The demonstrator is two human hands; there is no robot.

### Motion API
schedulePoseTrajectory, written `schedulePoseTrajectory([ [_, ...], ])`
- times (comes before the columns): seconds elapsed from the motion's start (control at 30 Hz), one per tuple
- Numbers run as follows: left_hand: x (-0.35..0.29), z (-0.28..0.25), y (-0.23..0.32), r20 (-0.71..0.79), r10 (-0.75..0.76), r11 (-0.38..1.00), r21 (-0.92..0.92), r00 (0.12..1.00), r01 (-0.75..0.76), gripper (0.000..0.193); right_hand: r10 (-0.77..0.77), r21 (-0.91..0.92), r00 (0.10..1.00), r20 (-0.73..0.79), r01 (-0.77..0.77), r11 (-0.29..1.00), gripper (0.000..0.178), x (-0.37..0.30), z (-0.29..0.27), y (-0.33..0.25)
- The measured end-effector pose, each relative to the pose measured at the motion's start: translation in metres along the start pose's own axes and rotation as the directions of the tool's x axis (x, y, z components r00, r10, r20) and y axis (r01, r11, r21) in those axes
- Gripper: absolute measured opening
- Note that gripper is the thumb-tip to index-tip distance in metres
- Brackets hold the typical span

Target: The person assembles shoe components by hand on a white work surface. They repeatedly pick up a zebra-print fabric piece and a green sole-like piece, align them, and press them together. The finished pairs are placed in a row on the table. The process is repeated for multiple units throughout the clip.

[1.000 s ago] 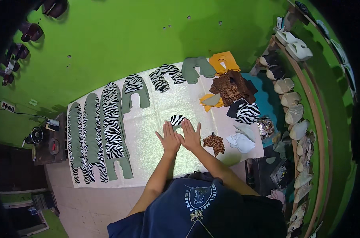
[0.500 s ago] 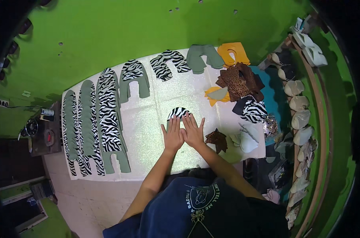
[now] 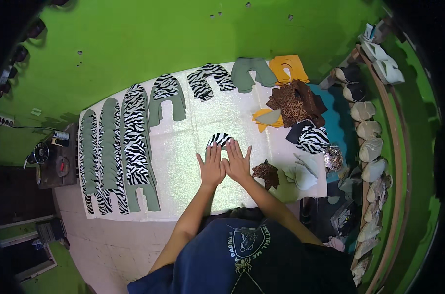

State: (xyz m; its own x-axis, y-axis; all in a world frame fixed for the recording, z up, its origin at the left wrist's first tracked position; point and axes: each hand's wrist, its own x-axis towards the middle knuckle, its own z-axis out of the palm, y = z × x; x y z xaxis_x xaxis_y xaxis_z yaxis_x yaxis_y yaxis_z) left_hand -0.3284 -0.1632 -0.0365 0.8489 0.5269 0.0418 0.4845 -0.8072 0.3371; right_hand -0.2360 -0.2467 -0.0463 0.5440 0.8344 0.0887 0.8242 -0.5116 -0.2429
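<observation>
Both my hands lie flat, side by side, on a curved zebra-print piece [image 3: 219, 139] near the middle of the table. My left hand [image 3: 211, 165] has its fingers stretched over the piece's left part. My right hand [image 3: 237, 161] presses on its right part, thumbs close together. A grey-green edge shows beneath the zebra print; most of the piece's lower part is hidden under my hands. To the right of my right hand lies a small leopard-print stack [image 3: 266, 174] with pointed edges.
Overlapping rows of grey-green and zebra U-shaped pieces [image 3: 136, 142] cover the table's left side. Along the back are more U-shaped pieces and an orange stack [image 3: 288, 68]. Leopard-print pieces [image 3: 297, 103] pile at the right. A wooden rack with shoe lasts [image 3: 369, 130] stands beyond.
My hands stay pressed on the zebra-print piece with almost no movement. The whole view has shifted slightly.
</observation>
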Motion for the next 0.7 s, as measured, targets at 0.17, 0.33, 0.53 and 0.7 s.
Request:
schedulePoseTrajectory([
  [0.17, -0.008, 0.010, -0.003, -0.141, -0.111, 0.994, -0.041, 0.984, 0.106, 0.059, -0.027, -0.027, 0.999, 0.047, 0.028, 0.999, 0.063, -0.014, -0.005, 0.011],
  [0.33, -0.008, 0.010, 0.001, -0.122, -0.118, 0.992, -0.062, 0.985, 0.111, 0.059, -0.031, -0.087, 0.999, 0.010, 0.032, 0.996, 0.063, -0.015, -0.002, 0.009],
  [0.53, -0.003, -0.003, 0.002, -0.141, -0.198, 0.979, -0.079, 0.970, 0.188, 0.050, 0.047, -0.061, 0.997, 0.065, -0.043, 0.997, 0.059, -0.009, -0.008, 0.003],
  [0.7, 0.014, -0.016, -0.005, -0.244, -0.354, 0.928, -0.211, 0.903, 0.307, 0.039, 0.099, 0.209, 0.989, -0.106, -0.075, 0.975, 0.029, 0.014, -0.028, 0.012],
])
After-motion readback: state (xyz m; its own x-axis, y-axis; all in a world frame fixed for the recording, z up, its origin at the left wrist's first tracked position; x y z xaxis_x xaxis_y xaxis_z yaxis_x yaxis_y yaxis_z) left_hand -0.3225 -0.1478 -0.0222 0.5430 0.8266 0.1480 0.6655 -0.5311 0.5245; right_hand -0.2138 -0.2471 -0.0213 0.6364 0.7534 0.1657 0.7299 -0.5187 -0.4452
